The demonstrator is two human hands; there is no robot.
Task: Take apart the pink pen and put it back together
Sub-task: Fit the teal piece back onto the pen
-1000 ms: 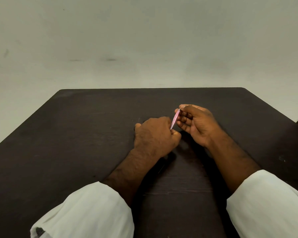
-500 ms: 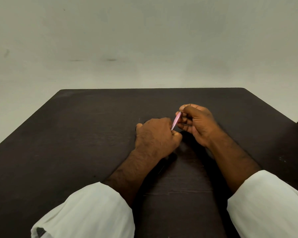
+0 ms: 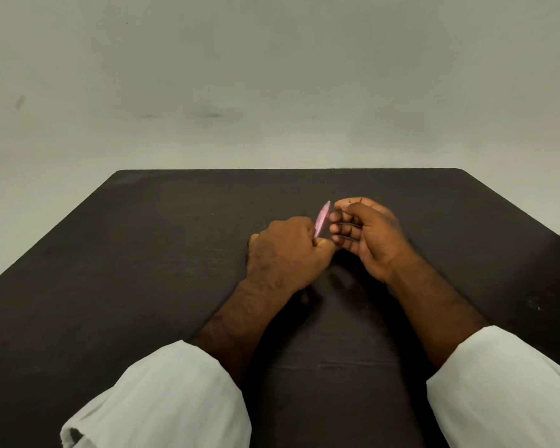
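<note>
The pink pen [image 3: 322,219] is a slim, tapering stick, blurred, tilted up and away above the middle of the table [image 3: 143,253]. Its lower end is hidden inside the left hand [image 3: 285,253], whose fingers are curled tight around it. The right hand [image 3: 366,231] sits just beside the pen's upper part with its fingers curled inward; I cannot tell whether it pinches the pen or some small piece. The table is dark brown and matte, with faint wood grain. Loose white cloth sleeves [image 3: 162,399] cover both forearms. Behind is a pale, smudged wall [image 3: 272,76].
</note>
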